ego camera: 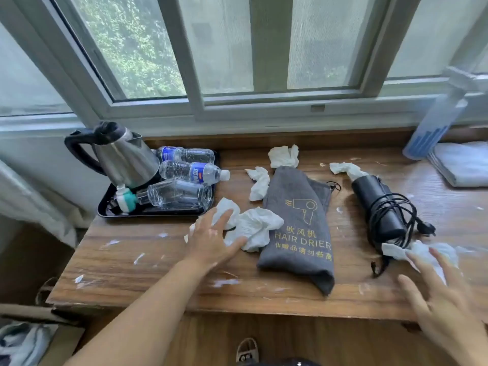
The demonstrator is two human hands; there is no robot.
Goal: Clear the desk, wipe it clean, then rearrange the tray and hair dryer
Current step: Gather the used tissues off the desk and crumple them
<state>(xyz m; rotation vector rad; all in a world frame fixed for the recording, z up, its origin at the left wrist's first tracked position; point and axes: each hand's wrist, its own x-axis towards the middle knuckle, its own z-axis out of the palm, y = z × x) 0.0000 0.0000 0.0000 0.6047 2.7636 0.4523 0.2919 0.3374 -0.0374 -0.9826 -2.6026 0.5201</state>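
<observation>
A window [148,48] stands behind; a curtain [39,207] hangs left.

The brown wooden bench [126,270] is open along its front-left. A loaded black plastic tray [107,208] blocks the rear left, a grey fabric bag [298,196] the middle; a narrow lane separates it from the black corded hair dryer [369,194].

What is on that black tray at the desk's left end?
A steel kettle with black handle, two blue-labelled plastic water bottles lying down, one clear unlabelled bottle, a small teal-and-white object. Anything beneath the kettle is hidden.
</observation>
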